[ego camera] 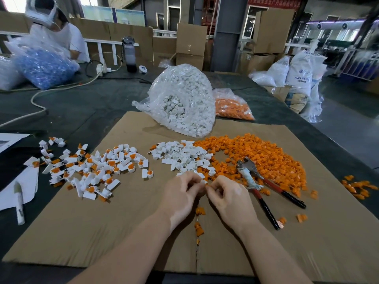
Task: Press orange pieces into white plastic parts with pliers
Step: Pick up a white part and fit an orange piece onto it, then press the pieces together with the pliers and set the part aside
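Observation:
My left hand [182, 193] and my right hand [227, 193] meet over the middle of the cardboard sheet [123, 222]. Between their fingertips sits a small white plastic part [203, 182], pinched by my left hand, with an orange piece [206, 184] pinched by my right hand against it. The red-and-black handled pliers [264, 187] lie on the cardboard just right of my right hand, untouched. A heap of loose orange pieces [266, 156] spreads behind them. Loose white parts [180, 154] lie ahead of my hands. White parts fitted with orange pieces [98, 169] are scattered at the left.
A clear bag of white parts [184, 101] and a bag of orange pieces [231, 105] stand at the cardboard's far edge. A few orange pieces [200, 222] lie under my wrists. A person sits at the far left beside a bag of blue parts [43, 66]. A white cable [41, 95] crosses the table.

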The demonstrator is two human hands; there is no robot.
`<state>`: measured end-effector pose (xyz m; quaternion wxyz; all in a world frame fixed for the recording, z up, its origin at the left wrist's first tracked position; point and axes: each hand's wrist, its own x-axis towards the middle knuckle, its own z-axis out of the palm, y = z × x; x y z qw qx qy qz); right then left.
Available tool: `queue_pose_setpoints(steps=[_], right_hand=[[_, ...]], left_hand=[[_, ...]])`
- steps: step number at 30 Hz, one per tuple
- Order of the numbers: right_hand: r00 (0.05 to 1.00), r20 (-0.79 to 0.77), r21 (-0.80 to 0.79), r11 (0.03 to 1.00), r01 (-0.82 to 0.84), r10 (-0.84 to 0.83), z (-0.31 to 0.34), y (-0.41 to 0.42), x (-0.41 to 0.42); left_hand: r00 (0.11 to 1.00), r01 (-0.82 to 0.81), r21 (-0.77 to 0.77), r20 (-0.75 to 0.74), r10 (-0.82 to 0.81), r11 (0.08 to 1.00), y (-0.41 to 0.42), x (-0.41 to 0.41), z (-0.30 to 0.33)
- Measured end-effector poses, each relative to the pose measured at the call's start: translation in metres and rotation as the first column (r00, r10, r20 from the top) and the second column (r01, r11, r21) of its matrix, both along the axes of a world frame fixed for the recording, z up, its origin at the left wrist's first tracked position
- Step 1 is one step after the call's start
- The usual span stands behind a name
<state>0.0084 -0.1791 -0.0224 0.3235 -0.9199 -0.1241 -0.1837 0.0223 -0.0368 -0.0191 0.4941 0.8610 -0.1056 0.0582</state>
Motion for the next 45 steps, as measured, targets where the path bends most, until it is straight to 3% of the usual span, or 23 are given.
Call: queue_pose_setpoints(steps=[4, 13, 28, 31, 33, 35, 37, 39, 42, 45], right_hand=[[0.999, 0.042, 0.12, 0.992, -0.024, 0.019, 0.002, 0.0, -0.001], [0.98, 0.184, 0.028, 0.996, -0.088, 0.081, 0.006, 0.0, -0.003], [0.977, 0.204, -0.024, 0.998, -0.064, 0.068, 0.005, 0.001, -0.002], [0.973, 0.225, -0.001, 0.999, 0.044, -0.042, 0.008, 0.0, -0.004], [0.953, 0.227, -0.036, 0.976, 0.215, -0.201, 0.011, -0.005, -0.006], [0.904, 0.122, -0.157, 0.892, 0.425, -0.41, 0.018, -0.013, -0.006], [0.797, -0.033, -0.348, 0.754, 0.557, -0.604, 0.024, -0.024, -0.007], [0.708, -0.139, -0.468, 0.676, 0.57, -0.693, 0.029, -0.035, -0.007], [0.655, -0.261, -0.524, 0.674, 0.521, -0.709, 0.034, -0.044, -0.007], [0.67, -0.186, -0.599, 0.623, 0.503, -0.719, 0.034, -0.047, -0.008]], left_hand=[[0.995, -0.053, -0.18, -0.093, 0.037, 0.982, 0.001, 0.002, 0.004], [0.992, -0.036, -0.217, -0.124, 0.009, 0.976, 0.002, 0.0, 0.006], [0.997, -0.051, -0.195, -0.075, 0.037, 0.98, 0.0, 0.002, 0.003], [0.996, -0.066, -0.191, -0.078, 0.052, 0.979, 0.001, 0.004, 0.002], [0.995, -0.076, -0.211, -0.08, 0.06, 0.975, 0.002, 0.005, 0.001], [0.995, -0.079, -0.218, -0.077, 0.063, 0.973, 0.002, 0.006, 0.0], [0.994, -0.086, -0.22, -0.08, 0.07, 0.972, 0.002, 0.007, -0.002], [0.994, -0.095, -0.231, -0.082, 0.078, 0.968, 0.002, 0.007, -0.002], [0.993, -0.099, -0.234, -0.085, 0.081, 0.967, 0.002, 0.008, -0.002], [0.993, -0.104, -0.249, -0.088, 0.084, 0.963, 0.003, 0.008, -0.002]])
